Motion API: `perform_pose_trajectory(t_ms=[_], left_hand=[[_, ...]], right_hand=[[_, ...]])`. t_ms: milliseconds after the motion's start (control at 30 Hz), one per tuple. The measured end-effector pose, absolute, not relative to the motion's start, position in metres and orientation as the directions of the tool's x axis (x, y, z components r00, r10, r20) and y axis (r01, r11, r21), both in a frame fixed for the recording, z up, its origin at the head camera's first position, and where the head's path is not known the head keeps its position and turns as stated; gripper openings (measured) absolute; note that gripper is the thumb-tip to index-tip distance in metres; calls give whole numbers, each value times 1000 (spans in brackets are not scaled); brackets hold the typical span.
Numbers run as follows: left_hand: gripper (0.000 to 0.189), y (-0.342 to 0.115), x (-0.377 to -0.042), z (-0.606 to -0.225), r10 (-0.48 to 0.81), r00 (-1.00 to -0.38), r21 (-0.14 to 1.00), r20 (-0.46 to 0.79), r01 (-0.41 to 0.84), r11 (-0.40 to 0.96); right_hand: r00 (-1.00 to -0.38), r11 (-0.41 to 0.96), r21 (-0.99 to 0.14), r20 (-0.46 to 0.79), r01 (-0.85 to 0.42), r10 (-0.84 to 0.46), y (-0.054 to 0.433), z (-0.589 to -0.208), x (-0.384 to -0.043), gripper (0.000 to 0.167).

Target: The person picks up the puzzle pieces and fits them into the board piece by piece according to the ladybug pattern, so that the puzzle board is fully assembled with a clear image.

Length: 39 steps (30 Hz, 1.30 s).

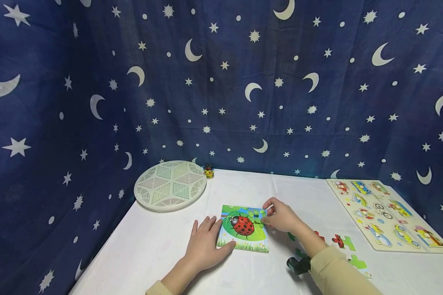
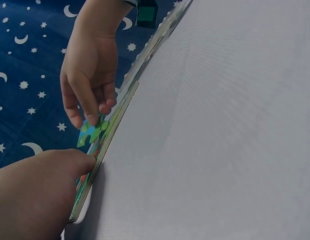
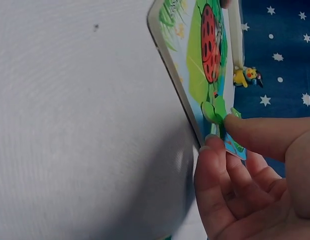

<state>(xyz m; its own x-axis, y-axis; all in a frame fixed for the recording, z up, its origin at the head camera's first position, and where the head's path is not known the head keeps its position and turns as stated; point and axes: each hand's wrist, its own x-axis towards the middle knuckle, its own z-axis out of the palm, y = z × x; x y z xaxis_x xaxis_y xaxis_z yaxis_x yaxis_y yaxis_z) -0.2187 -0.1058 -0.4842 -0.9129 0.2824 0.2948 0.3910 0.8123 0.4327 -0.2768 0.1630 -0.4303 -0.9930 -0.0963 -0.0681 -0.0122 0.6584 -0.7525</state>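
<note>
A square ladybug jigsaw puzzle [image 1: 227,242] lies flat on the white table in the head view. My left hand [image 1: 206,244] rests at its lower left corner, fingers extended along the left side and thumb on the bottom edge. At the upper right corner, my right hand [image 1: 282,216] pinches a green and blue jigsaw piece [image 2: 88,133] between thumb and fingers. In the right wrist view this jigsaw piece [image 3: 215,109] is tilted over the puzzle's corner and overlaps it. Part of the piece is hidden behind the fingers.
Loose jigsaw pieces [image 1: 349,243] lie to the right, some behind the right forearm. A peg puzzle board [image 1: 385,229] with vehicle pictures sits at the far right. At the back left are a round perforated tray [image 1: 170,203] and a small yellow figurine [image 1: 208,172].
</note>
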Motion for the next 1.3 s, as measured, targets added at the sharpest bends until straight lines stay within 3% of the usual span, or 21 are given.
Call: perform_pose_trajectory(t_ms=[900, 1300], left_hand=[[80, -106, -220, -485, 285, -915, 426, 284, 387, 818], [80, -106, -219, -484, 290, -911, 425, 292, 395, 814]], right_hand=[[-991, 856, -503, 15, -123, -133, 146, -438, -283, 28], [-993, 854, -511, 7, -103, -115, 149, -436, -280, 21]])
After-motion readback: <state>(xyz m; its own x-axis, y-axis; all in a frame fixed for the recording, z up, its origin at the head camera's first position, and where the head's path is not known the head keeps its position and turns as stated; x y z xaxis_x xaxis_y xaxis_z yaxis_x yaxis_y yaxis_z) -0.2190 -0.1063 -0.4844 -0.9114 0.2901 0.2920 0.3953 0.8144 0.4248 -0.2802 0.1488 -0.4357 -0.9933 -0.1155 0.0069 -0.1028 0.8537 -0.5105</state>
